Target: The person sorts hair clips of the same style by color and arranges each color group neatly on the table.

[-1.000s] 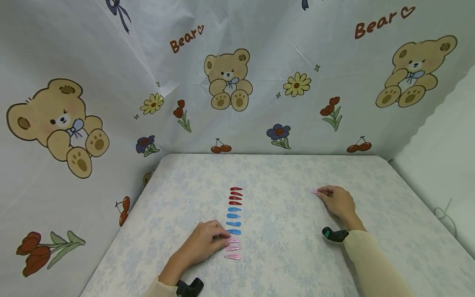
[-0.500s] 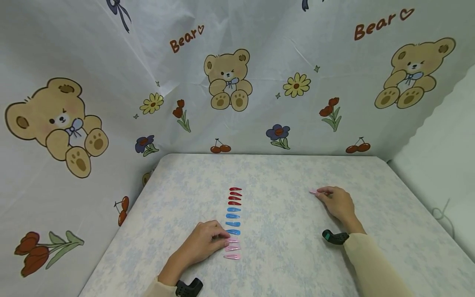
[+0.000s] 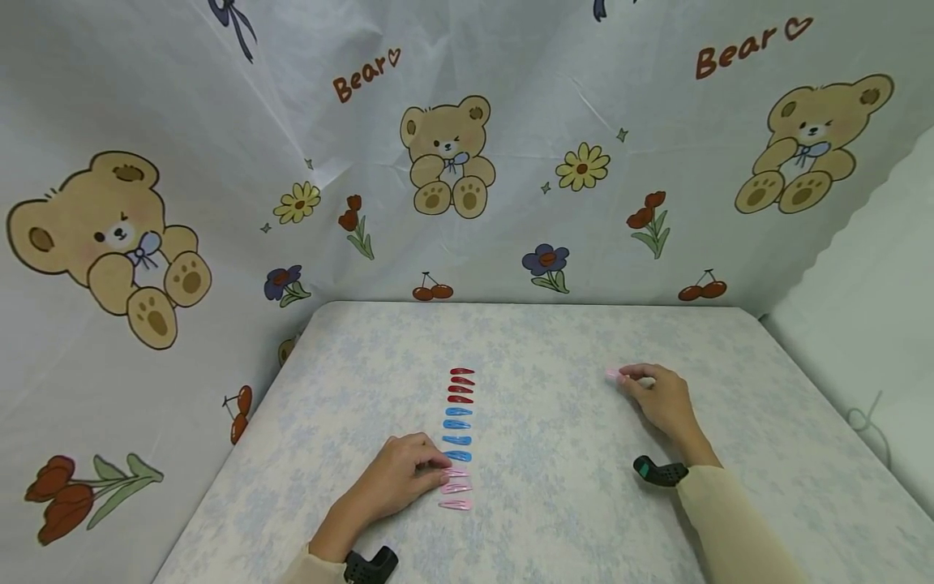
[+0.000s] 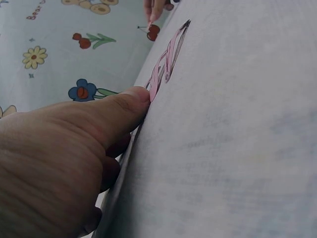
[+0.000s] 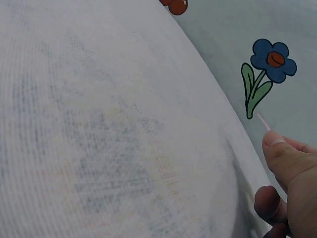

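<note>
Snap hair clips lie in a column on the table in the head view. Several red hair clips (image 3: 461, 389) are at the far end, several blue hair clips (image 3: 457, 424) in the middle, and three pink hair clips (image 3: 456, 488) nearest me. My left hand (image 3: 403, 474) has thumb and index finger at the left end of the farthest pink clip, pinching it; in the left wrist view the thumb (image 4: 131, 101) meets that clip's end. Off to the right, my right hand (image 3: 666, 403) pinches another pink hair clip (image 5: 263, 121) by one end, its other end pointing left.
A pale floral cloth covers the table (image 3: 540, 519). Behind it hangs a bear-print curtain (image 3: 511, 243). A white wall and a thin looped cord (image 3: 868, 426) are at the right side. Each wrist wears a black device (image 3: 660, 471).
The pink hair clip in my right hand has turned slightly, showing more of its face. The left hand keeps its place at the column.
</note>
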{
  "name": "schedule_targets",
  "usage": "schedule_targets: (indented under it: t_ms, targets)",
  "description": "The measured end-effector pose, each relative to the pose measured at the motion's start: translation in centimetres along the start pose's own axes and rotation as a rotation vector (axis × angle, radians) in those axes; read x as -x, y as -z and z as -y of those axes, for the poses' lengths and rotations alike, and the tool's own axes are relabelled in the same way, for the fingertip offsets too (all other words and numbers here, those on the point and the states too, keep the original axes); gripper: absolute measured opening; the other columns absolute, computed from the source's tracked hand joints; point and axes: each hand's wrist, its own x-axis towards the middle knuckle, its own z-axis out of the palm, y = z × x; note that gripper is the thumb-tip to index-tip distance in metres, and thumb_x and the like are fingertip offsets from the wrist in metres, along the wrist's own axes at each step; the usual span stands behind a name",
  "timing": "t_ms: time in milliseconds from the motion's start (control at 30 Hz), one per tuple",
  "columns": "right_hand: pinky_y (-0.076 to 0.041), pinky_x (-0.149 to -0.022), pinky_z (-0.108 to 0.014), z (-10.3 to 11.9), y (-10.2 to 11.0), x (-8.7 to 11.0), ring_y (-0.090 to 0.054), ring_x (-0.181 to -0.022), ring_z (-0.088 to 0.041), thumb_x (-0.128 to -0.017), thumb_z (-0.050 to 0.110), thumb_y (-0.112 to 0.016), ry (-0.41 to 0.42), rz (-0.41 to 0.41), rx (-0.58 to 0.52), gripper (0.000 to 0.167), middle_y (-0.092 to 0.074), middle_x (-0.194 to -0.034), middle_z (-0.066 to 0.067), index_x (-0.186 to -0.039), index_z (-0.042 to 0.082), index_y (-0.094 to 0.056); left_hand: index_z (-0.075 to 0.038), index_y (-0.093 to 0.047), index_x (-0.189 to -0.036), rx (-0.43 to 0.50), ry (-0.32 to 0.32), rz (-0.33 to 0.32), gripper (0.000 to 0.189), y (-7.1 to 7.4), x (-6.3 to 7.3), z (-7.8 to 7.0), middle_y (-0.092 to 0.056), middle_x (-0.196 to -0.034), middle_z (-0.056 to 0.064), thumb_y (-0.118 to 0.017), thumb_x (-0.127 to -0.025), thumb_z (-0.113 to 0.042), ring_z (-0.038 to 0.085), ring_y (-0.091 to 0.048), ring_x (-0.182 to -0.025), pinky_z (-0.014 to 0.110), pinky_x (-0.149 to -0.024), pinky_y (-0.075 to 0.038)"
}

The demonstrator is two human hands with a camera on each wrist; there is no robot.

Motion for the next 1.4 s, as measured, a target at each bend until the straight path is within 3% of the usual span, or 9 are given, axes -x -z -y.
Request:
schedule_targets:
  t_ms: [133,367,767,1133,1400]
  targets:
    - [-0.045,-0.068,-0.031,0.8,0.4,0.1,-0.059,-0.083,-0.022,-0.098,0.048,-0.061,0.019,-0.018,-0.015,0.04,-0.067,-0.117,-0.012,-0.12,0.015,-0.071,-0.036,-0.077,-0.101,0.001,-0.005,0.002,0.01,-0.1,-0.1,0.0,-0.062,-0.092,-0.025,-0.075,-0.091,-0.037,-0.007,-0.054,-0.081,0.029,-0.079,-0.035]
    - [-0.047,-0.052,-0.027,3.7,1.5,0.3,-0.06,-0.065,-0.017,-0.096,0.042,-0.067,0.104,-0.079,-0.08,0.034,-0.067,-0.109,-0.008,-0.116,0.016,-0.073,-0.036,-0.077,-0.1,-0.005,-0.007,0.003,0.01,-0.2,-0.1,0.0,-0.062,-0.092,-0.025,-0.075,-0.091,-0.036,-0.007,-0.055,-0.083,0.029,-0.08,-0.036]
    - [-0.047,-0.051,-0.025,9.5,2.8,2.2,-0.058,-0.059,-0.014,-0.093,0.034,-0.073,0.259,-0.148,-0.187,0.023,-0.067,-0.099,-0.002,-0.108,0.018,-0.076,-0.036,-0.077,-0.101,0.012,-0.022,-0.006,0.01,-0.3,-0.1,0.0,-0.063,-0.093,-0.024,-0.075,-0.09,-0.035,-0.007,-0.056,-0.083,0.029,-0.081,-0.037]
    - [-0.048,-0.053,-0.026,13.7,2.6,5.4,-0.06,-0.059,-0.012,-0.091,0.027,-0.076,0.304,-0.096,-0.33,0.017,-0.069,-0.098,0.003,-0.106,0.02,-0.077,-0.038,-0.076,-0.099,-0.018,-0.029,-0.014,0.009,-0.4,-0.1,0.1,-0.063,-0.094,-0.026,-0.076,-0.09,-0.036,-0.006,-0.056,-0.086,0.03,-0.081,-0.037]
    - [-0.049,-0.053,-0.026,16.4,0.6,8.4,-0.059,-0.057,-0.01,-0.089,0.024,-0.078,0.306,-0.034,-0.434,0.012,-0.069,-0.094,0.003,-0.1,0.021,-0.077,-0.038,-0.076,-0.1,0.005,-0.042,-0.021,0.01,-0.3,0.0,0.4,-0.064,-0.093,-0.025,-0.076,-0.09,-0.036,-0.007,-0.057,-0.083,0.031,-0.081,-0.038]
